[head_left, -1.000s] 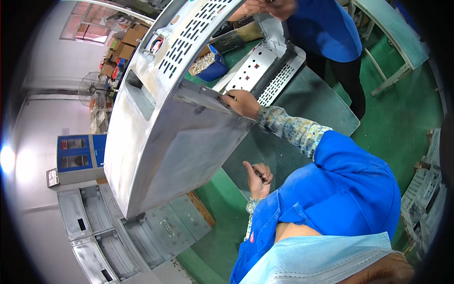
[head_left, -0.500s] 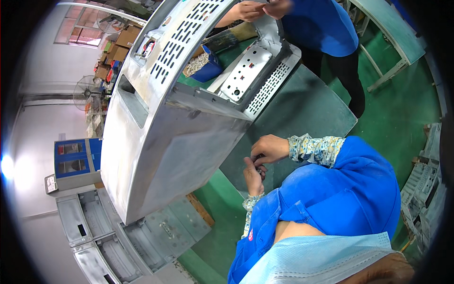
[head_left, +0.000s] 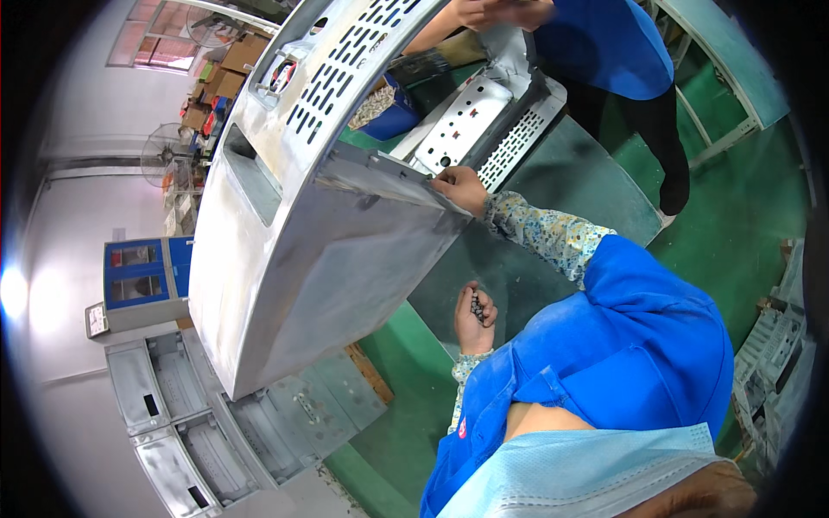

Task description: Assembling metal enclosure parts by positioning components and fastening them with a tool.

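Note:
My left hand (head_left: 474, 325) is turned palm up, its fingers curled round several small dark metal pieces (head_left: 477, 308). Higher up, my right hand (head_left: 463, 190) pinches at the upper edge of a large grey-white sheet-metal housing (head_left: 345, 259), near its right corner. What sits between those fingertips is too small to make out. Slots and a recessed opening mark the housing's curved front. Just beyond my right hand, inside the frame, lies a light metal plate (head_left: 462, 123) with holes, beside a slotted strip (head_left: 518, 138).
Across the housing a co-worker in blue (head_left: 604, 47) has both hands (head_left: 501, 12) at its far part. A dark green tabletop (head_left: 587, 164) extends under it. A blue bin (head_left: 390, 112) stands behind; grey metal panels (head_left: 294, 432) lie at lower left, more parts (head_left: 773, 363) at right.
My right hand has left my left hand and moved up to the housing's edge. My left hand has turned, showing the small pieces in its palm. The view has shifted slightly.

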Tool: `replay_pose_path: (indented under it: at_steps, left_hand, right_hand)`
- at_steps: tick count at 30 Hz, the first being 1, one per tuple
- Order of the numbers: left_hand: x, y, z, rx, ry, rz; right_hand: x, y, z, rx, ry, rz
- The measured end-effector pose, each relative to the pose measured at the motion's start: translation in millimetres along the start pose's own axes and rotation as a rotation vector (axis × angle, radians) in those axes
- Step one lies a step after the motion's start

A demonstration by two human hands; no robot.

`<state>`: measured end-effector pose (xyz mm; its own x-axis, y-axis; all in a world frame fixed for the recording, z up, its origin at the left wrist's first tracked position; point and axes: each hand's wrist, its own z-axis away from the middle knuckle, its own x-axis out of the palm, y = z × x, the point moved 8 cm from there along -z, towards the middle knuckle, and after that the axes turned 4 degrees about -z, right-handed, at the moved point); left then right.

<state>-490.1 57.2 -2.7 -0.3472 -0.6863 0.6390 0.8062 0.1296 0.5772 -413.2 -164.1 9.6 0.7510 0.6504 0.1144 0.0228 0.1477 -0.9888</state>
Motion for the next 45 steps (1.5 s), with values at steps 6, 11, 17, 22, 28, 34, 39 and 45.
replay_pose_path:
  at_steps: [6, 11, 17, 22, 28, 34, 39, 45]
  left_hand:
    - [-1, -2, 1, -0.008, 0.074, -0.006]
    - [2, -2, 1, -0.008, 0.074, -0.026]
    - [7, -2, 0, -0.014, 0.035, -0.076]
    - [6, -1, 0, -0.009, 0.039, -0.080]
    - [9, -2, -1, -0.012, 0.022, -0.084]
    - [10, -2, 1, -0.015, 0.055, -0.065]
    - [14, -1, -1, -0.024, 0.032, -0.096]
    - [15, -1, -3, -0.030, 0.038, -0.109]
  right_hand:
    - [7, 14, -2, 0.093, 0.073, -0.084]
    - [6, 18, 0, 0.108, 0.103, -0.079]
    - [3, 26, -2, 0.099, 0.134, -0.037]
    - [4, 12, 1, 0.035, 0.122, -0.072]
    - [6, 15, -2, 0.009, 0.130, -0.090]
    - [9, 27, -9, 0.192, 0.083, -0.217]
    - [11, 26, -11, 0.175, -0.024, -0.203]
    - [15, 24, -14, 0.090, -0.067, -0.193]
